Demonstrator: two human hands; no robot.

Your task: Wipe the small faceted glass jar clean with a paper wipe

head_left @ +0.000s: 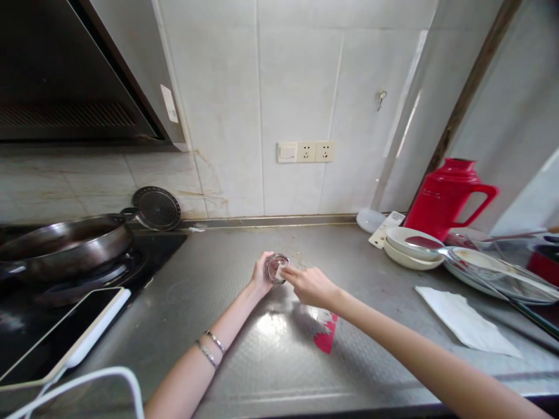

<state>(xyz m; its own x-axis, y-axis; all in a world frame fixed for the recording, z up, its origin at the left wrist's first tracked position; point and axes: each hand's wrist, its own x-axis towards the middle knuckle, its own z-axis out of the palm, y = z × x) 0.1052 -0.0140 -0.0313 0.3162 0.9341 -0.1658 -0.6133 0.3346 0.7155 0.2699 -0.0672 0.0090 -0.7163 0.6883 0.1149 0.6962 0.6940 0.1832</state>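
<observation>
My left hand [261,274] is wrapped round the side of a small clear glass jar [271,263], whose round mouth is turned up toward me. Inside the glass shows a pinkish tint. The fingers of my right hand [313,286] are pinched on a small white wad [279,272] at the jar's mouth; it looks like tissue, but its exact kind cannot be made out. On the steel counter [209,250], just below my right hand, lies a torn red scrap [325,338].
At left, a pan [105,233] sits on the stove, with a phone-like white-edged device [56,334] and a cable [109,372] in front. Toward the right are a white paper towel [467,323], stacked bowls [413,261], plates with utensils [502,273] and a red thermos [448,195].
</observation>
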